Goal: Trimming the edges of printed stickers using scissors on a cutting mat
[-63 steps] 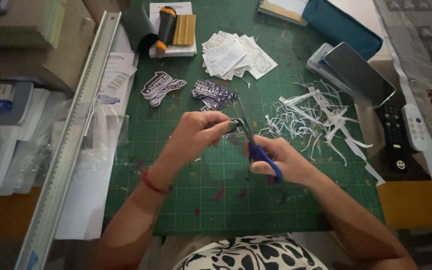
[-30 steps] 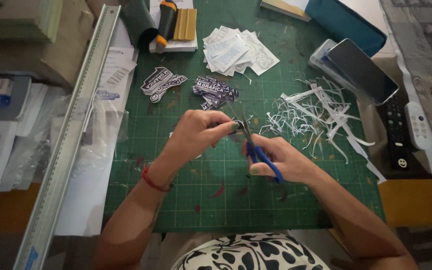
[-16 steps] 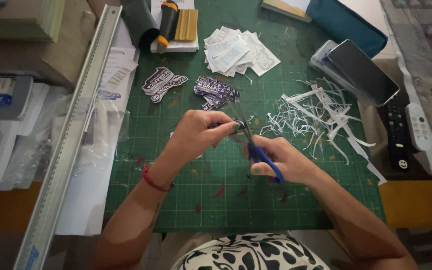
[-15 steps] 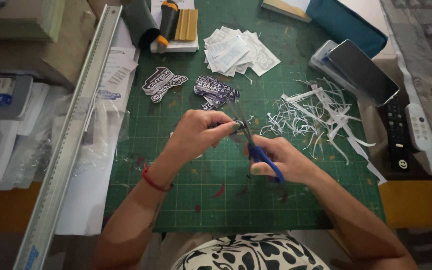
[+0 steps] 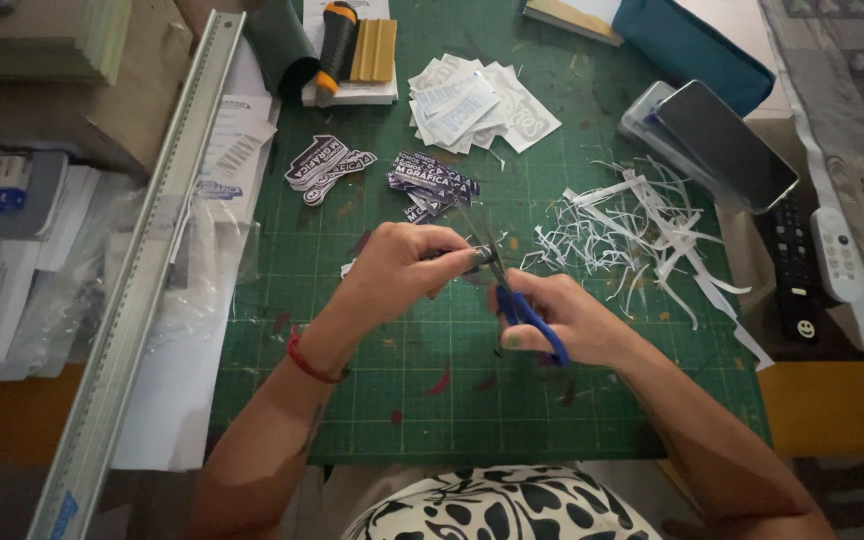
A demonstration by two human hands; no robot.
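Observation:
Over the green cutting mat (image 5: 372,400), my right hand (image 5: 562,318) grips blue-handled scissors (image 5: 517,300), blades pointing up and away. My left hand (image 5: 397,272) pinches a small dark printed sticker piece (image 5: 474,258) right at the scissor blades. A red band circles my left wrist. Cut dark stickers (image 5: 430,182) lie just beyond my hands, two more cut stickers (image 5: 324,165) to their left. A pile of white paper trimmings (image 5: 632,225) lies to the right of the scissors.
A stack of white printed sheets (image 5: 477,100) lies at the mat's far side, next to a utility knife (image 5: 334,45). A long metal ruler (image 5: 147,270) runs along the left. A phone (image 5: 724,142) and remote controls (image 5: 817,265) sit at right. Papers are stacked at far left.
Both hands stay close together at the mat's middle; the sticker piece and scissors have shifted only slightly. The camera view drifted a little.

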